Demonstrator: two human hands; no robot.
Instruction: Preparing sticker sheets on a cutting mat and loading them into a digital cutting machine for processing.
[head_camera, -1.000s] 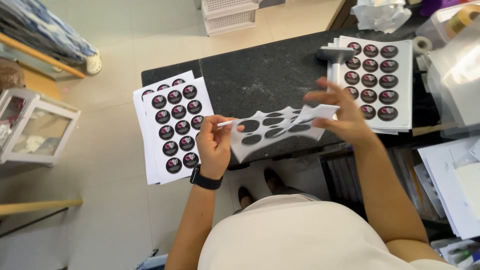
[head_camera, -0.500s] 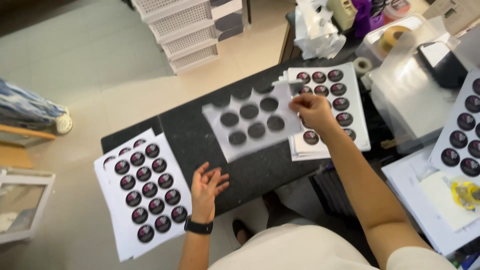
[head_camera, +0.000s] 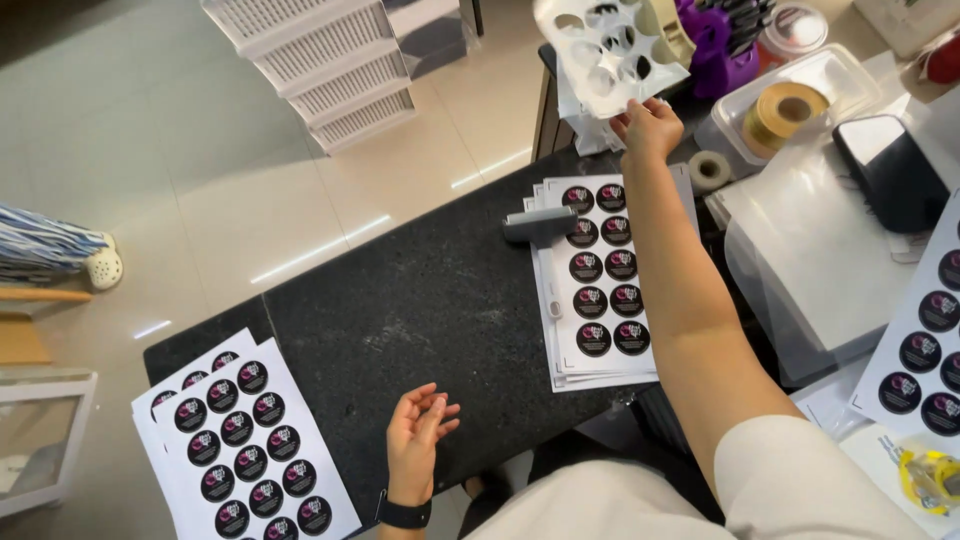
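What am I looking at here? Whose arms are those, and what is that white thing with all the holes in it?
The picture comes from a camera worn on a person's head, looking down, so the arms are that person's own. There is no machine here, just two bare hands.

The right hand reaches far forward and holds up a white sheet with round holes, where round stickers seem to have been taken out. The left hand is open and empty, hovering at the near edge of a dark table.

On the table lie two stacks of sticker sheets with black round stickers: one at the left, one in the middle. A small grey tool rests on the middle stack.
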